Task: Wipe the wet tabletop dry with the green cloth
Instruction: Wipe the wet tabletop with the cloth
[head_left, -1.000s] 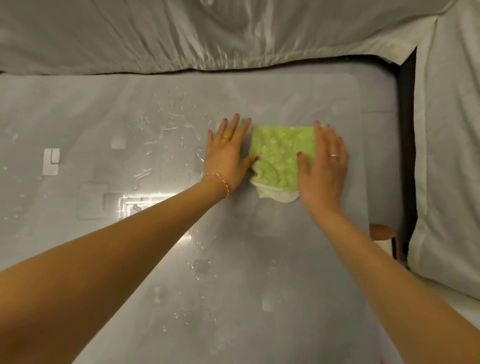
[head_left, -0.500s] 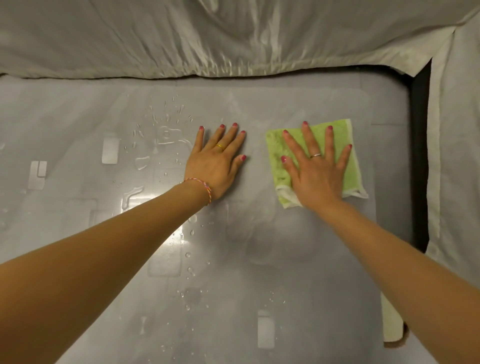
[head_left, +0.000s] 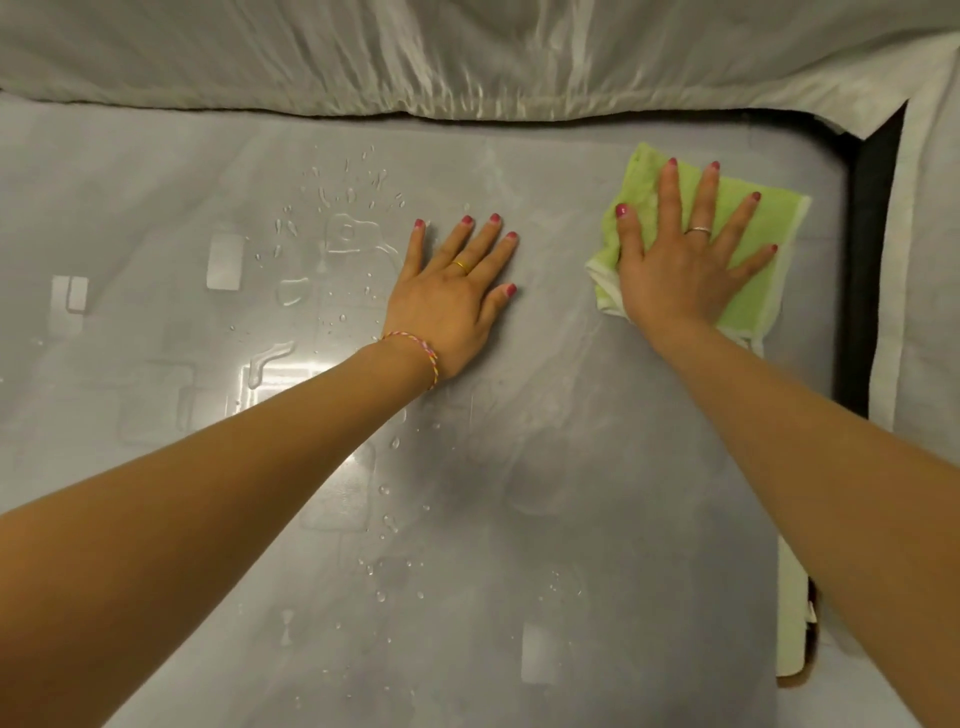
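Observation:
The green cloth (head_left: 750, 288) lies flat near the far right corner of the grey glossy tabletop (head_left: 571, 519). My right hand (head_left: 680, 265) presses down on it with the palm flat and the fingers spread. My left hand (head_left: 452, 301) rests flat on the bare table, a hand's width to the left of the cloth, holding nothing. Water drops and a small puddle (head_left: 348, 234) sit just left of my left hand. More drops (head_left: 387, 525) run toward the near edge under my left forearm.
Pale draped fabric (head_left: 467, 52) hangs along the table's far edge, and more fabric (head_left: 924, 260) on the right. A dark gap (head_left: 862, 260) separates the table's right edge from that fabric. A pale object (head_left: 795, 623) shows below the right edge.
My right hand has slid the cloth to the right and away, toward the far right corner, and spread flat on it. My left hand has stayed flat on the table.

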